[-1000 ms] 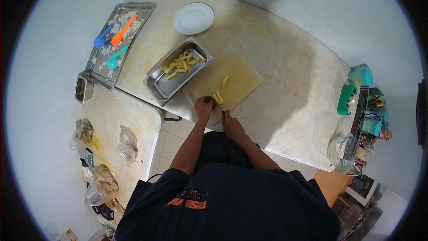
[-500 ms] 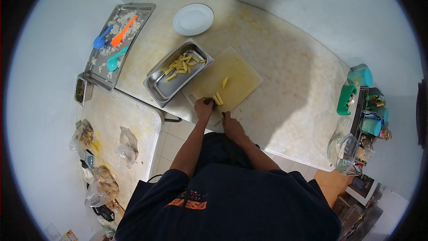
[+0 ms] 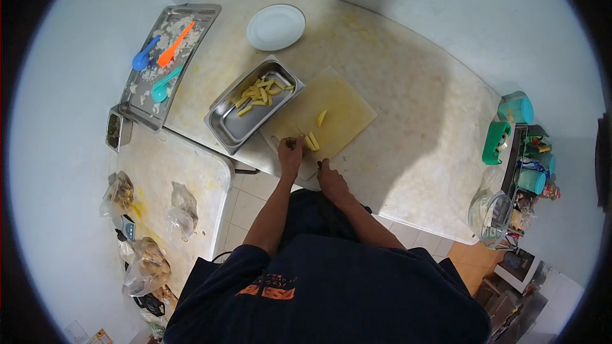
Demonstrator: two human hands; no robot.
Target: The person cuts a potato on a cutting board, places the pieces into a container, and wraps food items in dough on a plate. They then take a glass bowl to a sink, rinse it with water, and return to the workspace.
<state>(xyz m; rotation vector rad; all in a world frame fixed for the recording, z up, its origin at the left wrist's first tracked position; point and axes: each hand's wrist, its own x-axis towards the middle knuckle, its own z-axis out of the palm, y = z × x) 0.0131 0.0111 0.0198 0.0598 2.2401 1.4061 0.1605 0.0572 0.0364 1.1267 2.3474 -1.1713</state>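
A pale yellow cutting board [image 3: 338, 99] lies on the stone counter. On its near part lie a few yellow potato sticks [image 3: 311, 141], and one more piece [image 3: 322, 116] sits farther up. My left hand [image 3: 292, 151] rests on the board's near edge, fingers pinching a piece beside the sticks. My right hand [image 3: 329, 176] grips a knife [image 3: 308, 146] by its dark handle; the thin blade points up toward the sticks, just right of my left fingers.
A steel pan [image 3: 237, 124] with cut potato sticks [image 3: 258, 92] touches the board's left side. Behind it sit a white plate [image 3: 275, 27] and a metal tray [image 3: 143, 99] with blue, orange and teal spoons. Plastic bags lie on the left table. Teal containers stand at right.
My left hand has crept slightly up the board toward the sticks. The right hand and knife have hardly moved.
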